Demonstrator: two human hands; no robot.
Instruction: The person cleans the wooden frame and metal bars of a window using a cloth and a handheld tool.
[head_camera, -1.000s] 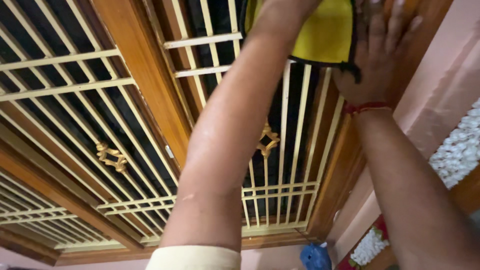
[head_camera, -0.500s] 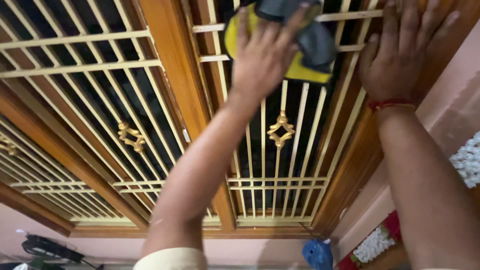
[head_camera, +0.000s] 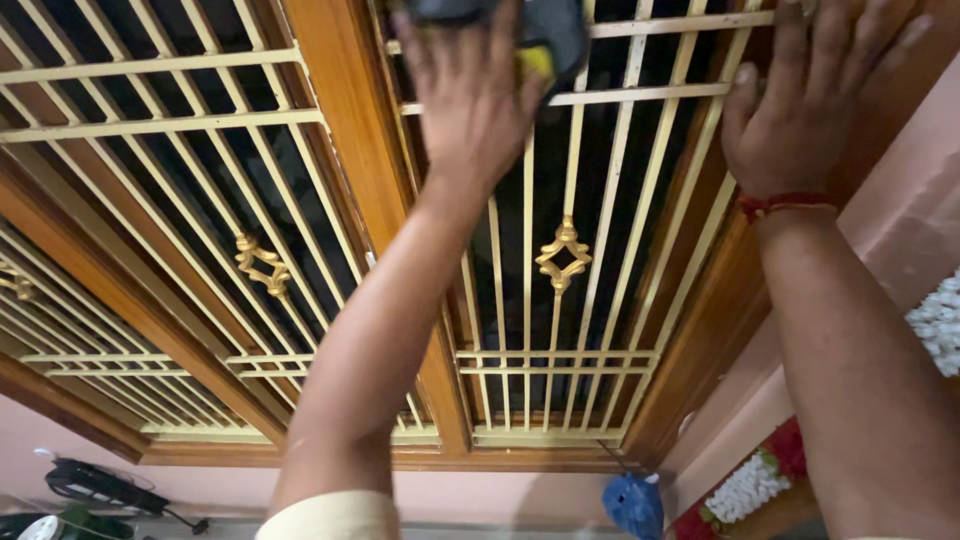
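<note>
A wide wooden window frame fills the view, seen from below at a steep tilt, with cream-painted metal grilles set into each bay. The grille of the right-hand bay has long vertical bars, crossed near its top by two horizontal bars and carrying a gold diamond ornament at mid-height. A matching ornament sits in the bay left of the central wooden post. Beyond the frame's right edge lies a pink wall with white flower garlands; a small blue object hangs below the frame's lower right corner.

Both forearms reach up toward the top of the right-hand bay. The left hand is spread with fingers extended, pressing a dark grey and yellow cleaning cloth flat against the grille where the upper horizontal bars cross the verticals. The cloth lies directly under and just above the fingertips, at the very top edge of the view, so part of it is cut off. It is bunched more than spread, its longer side running roughly along the horizontal bars.

The right hand, with a red thread at the wrist, holds nothing: its palm and open fingers rest flat on the grille's right edge and the adjoining wood, right of the cloth and apart from it. The left hand is the nearer one, already on the cloth.
</note>
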